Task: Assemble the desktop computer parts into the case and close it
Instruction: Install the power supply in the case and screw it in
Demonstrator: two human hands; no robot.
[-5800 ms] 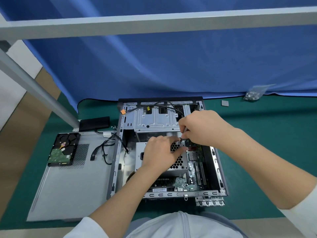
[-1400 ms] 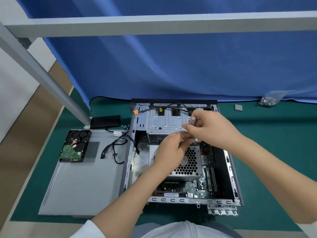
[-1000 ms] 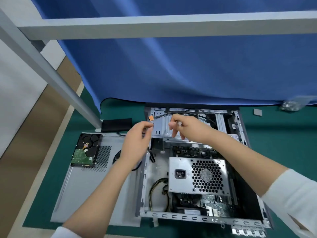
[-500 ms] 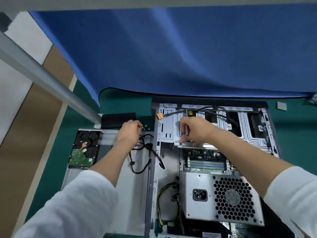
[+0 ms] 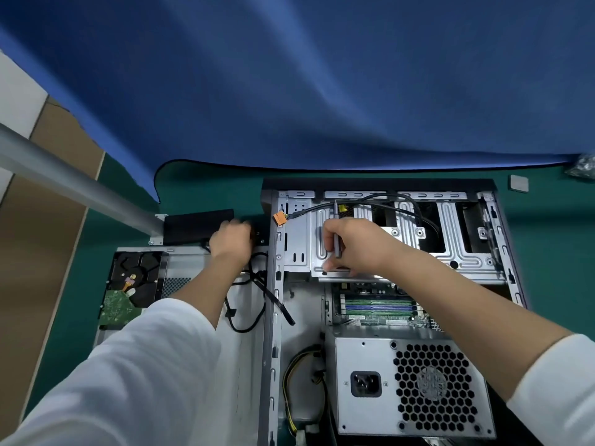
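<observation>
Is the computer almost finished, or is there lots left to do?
Partly done. The power supply and memory sticks already sit in the case. Right now the right hand holds a screwdriver on the drive cage, while the left hand reaches outside the case. The hard drive still lies on the side panel, which isn't on yet.

Blue curtain (image 5: 322, 75), green mat (image 5: 547, 252), honeycomb-grilled silver power supply (image 5: 409, 384), perhaps orange connector (image 5: 280, 217)

The right hand (image 5: 357, 246) holds a thin screwdriver (image 5: 336, 233) over the open case's (image 5: 273, 317) drive cage (image 5: 450, 249); the left hand (image 5: 230, 241) reaches far left beside the case
</observation>
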